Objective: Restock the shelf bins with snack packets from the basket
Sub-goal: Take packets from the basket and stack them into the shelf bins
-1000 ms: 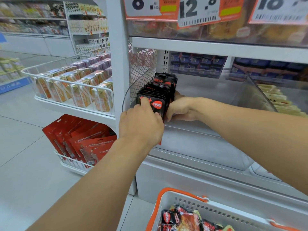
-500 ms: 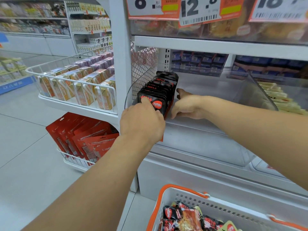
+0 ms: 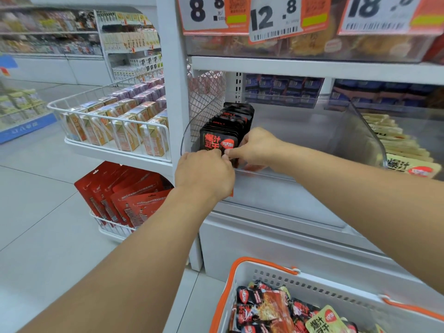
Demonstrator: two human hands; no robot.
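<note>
A row of black snack packets (image 3: 229, 123) stands upright at the left end of a clear shelf bin (image 3: 300, 131). My left hand (image 3: 204, 175) is at the bin's front edge, its fingers curled on the lower part of the front black packet (image 3: 217, 141). My right hand (image 3: 255, 147) holds the right side of the row, with thumb and fingertips pinching that same front packet. The white basket with orange handles (image 3: 336, 294) sits below at the bottom right, holding several black, red and yellow snack packets (image 3: 269, 311).
A clear divider (image 3: 365, 135) separates the bin from yellow packets (image 3: 394, 145) on the right. A wire tray of drink cartons (image 3: 115, 128) hangs to the left, with red packets (image 3: 125, 195) in a rack under it. Price tags (image 3: 274, 18) hang above.
My right hand has come forward from the side of the row to its front corner. My left hand has dropped a little, uncovering the front packet's face. The camera has shifted, showing more of the basket.
</note>
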